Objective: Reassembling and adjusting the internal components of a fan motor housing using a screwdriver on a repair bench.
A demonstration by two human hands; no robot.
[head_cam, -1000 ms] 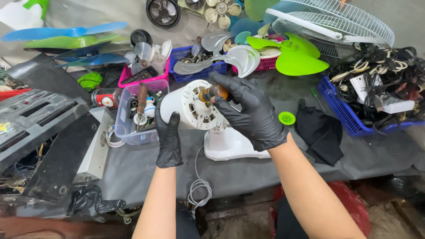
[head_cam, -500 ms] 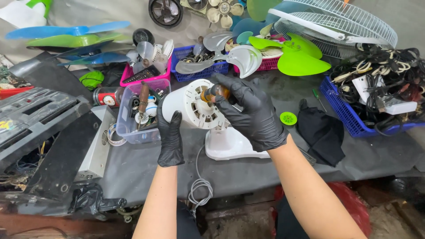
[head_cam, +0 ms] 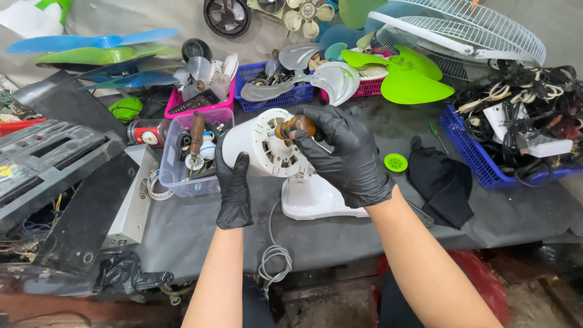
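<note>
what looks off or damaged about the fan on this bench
The white fan motor housing has no blades or guard, so its inner motor face is bare. The left hand steadies it while the right hand grips a brown-handled screwdriver at its middle. Its cord trails off the bench edge.

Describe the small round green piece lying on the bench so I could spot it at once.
Start at the white fan motor housing held in both gloved hands at the middle of the grey bench. Just beyond the right hand lies a small bright green disc, beside a black cloth. It is the only flat, round, lime-coloured piece lying loose there.
</note>
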